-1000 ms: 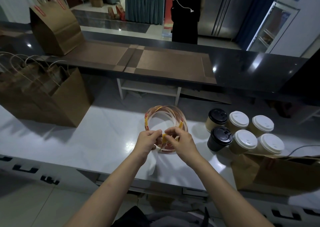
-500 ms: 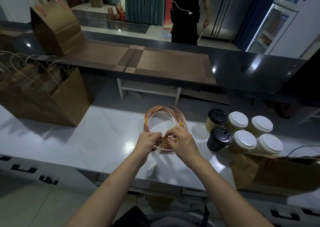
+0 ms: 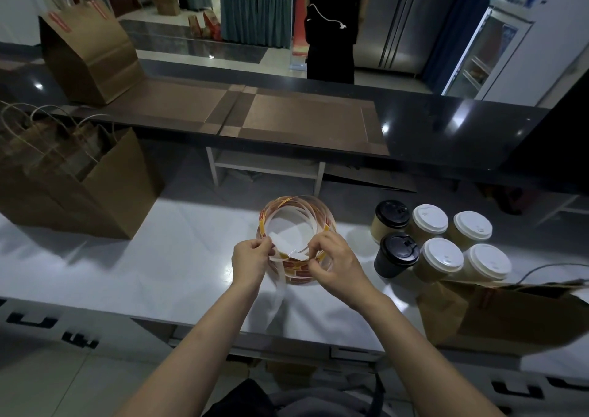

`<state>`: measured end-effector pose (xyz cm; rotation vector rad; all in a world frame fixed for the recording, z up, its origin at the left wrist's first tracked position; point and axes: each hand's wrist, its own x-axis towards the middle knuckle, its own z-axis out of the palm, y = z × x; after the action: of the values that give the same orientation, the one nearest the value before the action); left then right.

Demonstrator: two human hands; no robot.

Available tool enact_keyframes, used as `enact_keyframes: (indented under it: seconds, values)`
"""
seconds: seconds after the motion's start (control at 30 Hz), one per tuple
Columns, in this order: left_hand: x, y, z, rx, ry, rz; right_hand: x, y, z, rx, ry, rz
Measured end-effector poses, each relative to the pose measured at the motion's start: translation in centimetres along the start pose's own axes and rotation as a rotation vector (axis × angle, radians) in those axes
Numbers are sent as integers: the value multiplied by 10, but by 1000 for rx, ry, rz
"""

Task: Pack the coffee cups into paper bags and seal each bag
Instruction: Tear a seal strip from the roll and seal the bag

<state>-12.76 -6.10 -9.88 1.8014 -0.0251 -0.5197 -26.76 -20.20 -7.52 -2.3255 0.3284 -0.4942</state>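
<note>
Six lidded coffee cups (image 3: 436,241) stand in two rows at the right of the pale worktop (image 3: 143,273), the two black-lidded ones nearest the middle. A brown paper bag (image 3: 510,314) lies on its side just in front of them. Left of the cups sits a loose sticker roll (image 3: 296,212); at far left stands an open handled bag (image 3: 105,193) stuffed with folded bags. Behind, a dark raised counter (image 3: 446,130) carries a sealed bag (image 3: 89,53) and flat brown sheets (image 3: 306,120); a person in black (image 3: 331,34) stands beyond. The left hand (image 3: 250,262), fingers curled, pinches the white backing strip (image 3: 280,276) trailing off the roll. The right hand (image 3: 338,265) pinches the roll's near edge between thumb and forefinger.
</note>
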Motion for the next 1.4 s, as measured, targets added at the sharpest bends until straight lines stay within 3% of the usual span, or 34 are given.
enact_keyframes:
  seconds: [0.67, 1.4]
  values:
    - [5, 0, 2, 152, 111, 32, -17, 4, -23, 236, 60, 71]
    - [-16, 7, 39, 244, -97, 156, -41, 16, -46, 107, 161, 212]
